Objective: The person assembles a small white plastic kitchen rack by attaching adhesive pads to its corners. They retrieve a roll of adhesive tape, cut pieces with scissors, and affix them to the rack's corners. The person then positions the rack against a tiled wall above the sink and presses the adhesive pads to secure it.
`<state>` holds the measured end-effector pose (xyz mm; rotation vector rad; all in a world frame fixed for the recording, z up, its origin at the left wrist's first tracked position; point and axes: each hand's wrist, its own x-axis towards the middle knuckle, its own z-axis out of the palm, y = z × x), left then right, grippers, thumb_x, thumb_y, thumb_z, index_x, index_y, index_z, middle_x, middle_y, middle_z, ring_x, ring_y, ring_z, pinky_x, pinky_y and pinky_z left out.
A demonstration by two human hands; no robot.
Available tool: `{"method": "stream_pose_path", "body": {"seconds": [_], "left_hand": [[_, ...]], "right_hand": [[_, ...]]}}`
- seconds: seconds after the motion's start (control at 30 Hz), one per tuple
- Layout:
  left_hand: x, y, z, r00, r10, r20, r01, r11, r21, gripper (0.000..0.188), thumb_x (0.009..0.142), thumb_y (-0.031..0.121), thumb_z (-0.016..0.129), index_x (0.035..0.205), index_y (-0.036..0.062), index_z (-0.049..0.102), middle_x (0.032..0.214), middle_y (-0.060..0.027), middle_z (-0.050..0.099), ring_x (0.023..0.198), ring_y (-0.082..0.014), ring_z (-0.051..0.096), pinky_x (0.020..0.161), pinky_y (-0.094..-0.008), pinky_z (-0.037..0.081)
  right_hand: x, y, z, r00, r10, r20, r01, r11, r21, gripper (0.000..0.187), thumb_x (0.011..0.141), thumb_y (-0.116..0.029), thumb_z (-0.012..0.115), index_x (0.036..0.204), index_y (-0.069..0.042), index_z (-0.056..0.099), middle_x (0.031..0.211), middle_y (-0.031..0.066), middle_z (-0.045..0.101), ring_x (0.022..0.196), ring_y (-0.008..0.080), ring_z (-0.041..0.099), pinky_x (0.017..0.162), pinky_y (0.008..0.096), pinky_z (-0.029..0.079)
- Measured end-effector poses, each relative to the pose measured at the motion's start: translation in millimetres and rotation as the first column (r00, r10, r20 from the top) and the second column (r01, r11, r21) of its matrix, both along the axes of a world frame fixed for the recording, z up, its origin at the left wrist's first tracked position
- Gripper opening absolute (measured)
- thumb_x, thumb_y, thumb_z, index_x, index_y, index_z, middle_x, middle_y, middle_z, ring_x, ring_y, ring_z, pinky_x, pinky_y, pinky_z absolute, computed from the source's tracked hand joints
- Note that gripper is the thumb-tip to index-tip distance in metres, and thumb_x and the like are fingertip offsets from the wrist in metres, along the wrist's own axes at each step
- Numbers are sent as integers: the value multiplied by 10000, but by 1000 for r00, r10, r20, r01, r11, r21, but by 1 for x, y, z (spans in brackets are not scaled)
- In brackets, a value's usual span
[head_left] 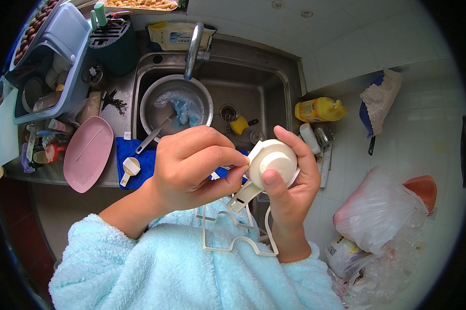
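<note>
My right hand (pixel 303 178) grips a cream plastic round piece (pixel 266 155) with a raised centre and a short slotted handle, thumb on its face. The thumb and forefinger of my left hand (pixel 191 157) are pinched together at the left edge of this piece. Below hangs a thin cream outline-shaped frame (pixel 238 245) with wavy edges, in front of my pale blue fleece sleeves and top; which hand bears it is hidden. On a blue cloth (pixel 145 178) at the counter edge lies a smaller cream piece with a short handle (pixel 130 168).
A metal basin (pixel 145 111) with soapy water, a blue cloth and a utensil stands in the steel sink (pixel 261 64) under the tap (pixel 194 49). A pink tray (pixel 91 150) and blue dish box (pixel 78 85) are left. Yellow bottle (pixel 321 109) and plastic bags (pixel 380 209) lie right.
</note>
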<state>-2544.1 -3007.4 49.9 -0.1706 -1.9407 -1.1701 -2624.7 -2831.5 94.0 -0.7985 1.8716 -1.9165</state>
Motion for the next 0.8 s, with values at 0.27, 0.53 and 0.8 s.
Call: {"method": "stream_pose_path", "body": {"seconds": [0.27,0.53,0.8], "left_hand": [[-1,1,5,1000,11,1,-11,1000,3,174,680,50,837,815,66,729,759,-65,666,614,-173,658,509,-265,504],[-3,3,9,1000,16,-2,-16,999,46,179,653,16,807,789,56,699,750,-61,653,614,-190,648,509,-282,499],[-1,3,8,997,-65,45,57,987,152,152,650,-16,741,774,32,668,767,-63,649,627,-170,644,531,-278,506]], "right_hand": [[0,1,0,998,-7,-61,11,999,53,622,846,-196,870,1359,16,589,1123,56,630,995,119,654,865,248,534],[0,0,1,998,-7,-69,11,998,61,619,838,-214,879,1343,7,598,1112,52,626,986,119,650,853,250,534],[-2,1,-2,998,34,-51,-33,999,35,623,830,-215,879,1342,3,596,1129,56,627,974,113,646,848,242,523]]}}
